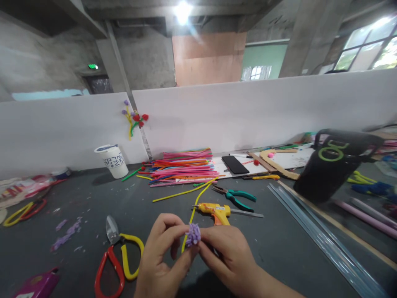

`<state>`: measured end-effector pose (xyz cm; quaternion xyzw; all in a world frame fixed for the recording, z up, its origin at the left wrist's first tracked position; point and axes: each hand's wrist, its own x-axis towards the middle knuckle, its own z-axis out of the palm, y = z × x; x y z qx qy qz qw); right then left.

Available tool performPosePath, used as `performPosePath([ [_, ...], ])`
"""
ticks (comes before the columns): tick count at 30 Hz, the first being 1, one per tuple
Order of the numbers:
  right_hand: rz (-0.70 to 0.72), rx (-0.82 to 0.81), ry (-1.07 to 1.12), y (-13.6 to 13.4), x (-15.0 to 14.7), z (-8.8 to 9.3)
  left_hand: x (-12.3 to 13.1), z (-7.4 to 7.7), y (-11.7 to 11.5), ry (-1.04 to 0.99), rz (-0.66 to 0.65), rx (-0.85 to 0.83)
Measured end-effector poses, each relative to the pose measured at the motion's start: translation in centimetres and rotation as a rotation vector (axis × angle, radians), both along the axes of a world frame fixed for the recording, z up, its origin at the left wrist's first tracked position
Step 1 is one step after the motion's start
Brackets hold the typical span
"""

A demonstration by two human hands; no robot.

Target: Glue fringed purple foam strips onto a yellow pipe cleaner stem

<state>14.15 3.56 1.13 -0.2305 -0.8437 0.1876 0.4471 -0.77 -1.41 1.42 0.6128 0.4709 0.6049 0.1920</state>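
Between my two hands is a small purple fuzzy pipe-cleaner flower (193, 235). My left hand (166, 252) pinches it from the left with thumb and fingertips. From the other side, the fingertips of my right hand (228, 256) are closed on its right edge. A yellow pipe cleaner (192, 214) runs up and away behind the flower; whether it is joined to it I cannot tell. Just beyond my right hand lies a yellow hot glue gun (217, 212). Left of my left hand rest scissors (116, 252) with one red and one yellow handle.
Bundled colourful pipe cleaners (186, 167) lie at the back by a white panel (217, 120). Teal-handled pliers (237, 196), a phone (235, 164), a white cup (112, 161), a black bottle (325, 174), clear glue sticks (322, 236) and purple scraps (68, 234) surround the work area.
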Motion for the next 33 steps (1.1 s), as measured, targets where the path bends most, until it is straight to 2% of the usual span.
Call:
performPosePath([
  [5, -0.028, 0.049, -0.029, -0.2, -0.5, -1.0, 0.7, -0.4, -0.1, -0.139, -0.05, -0.034],
  [10, 0.009, 0.078, -0.053, -0.5, -0.7, -0.7, 0.0, 0.3, 0.1, -0.274, -0.139, -0.188],
  [12, 0.037, 0.0, -0.07, -0.2, -0.4, -0.2, -0.9, 0.9, 0.3, -0.361, -0.188, -0.255],
  [13, 0.03, -0.057, -0.076, 0.1, -0.1, 0.1, -1.4, 1.3, 0.4, -0.43, -0.189, -0.343],
  [16, -0.104, -0.238, -0.144, 1.5, 0.6, 0.8, -2.9, 2.2, 0.9, -0.596, -0.236, -0.523],
  [19, -0.129, -0.292, -0.276, 3.0, 0.8, 0.5, -3.9, 2.6, 1.4, -0.564, -0.224, -0.534],
  [23, 0.015, -0.267, -0.541, 3.2, -0.3, -1.2, -4.3, 2.7, 2.0, -0.463, -0.225, -0.471],
  [25, 0.063, -0.235, -0.643, 2.8, -0.9, -1.9, -4.4, 2.6, 2.3, -0.457, -0.238, -0.49],
  [29, 0.019, -0.205, -0.746, 2.0, -1.6, -3.1, -4.5, 1.7, 3.1, -0.475, -0.27, -0.566],
  [33, -0.002, -0.217, -0.755, 2.0, -1.9, -3.6, -4.1, 0.4, 3.5, -0.509, -0.274, -0.6],
])
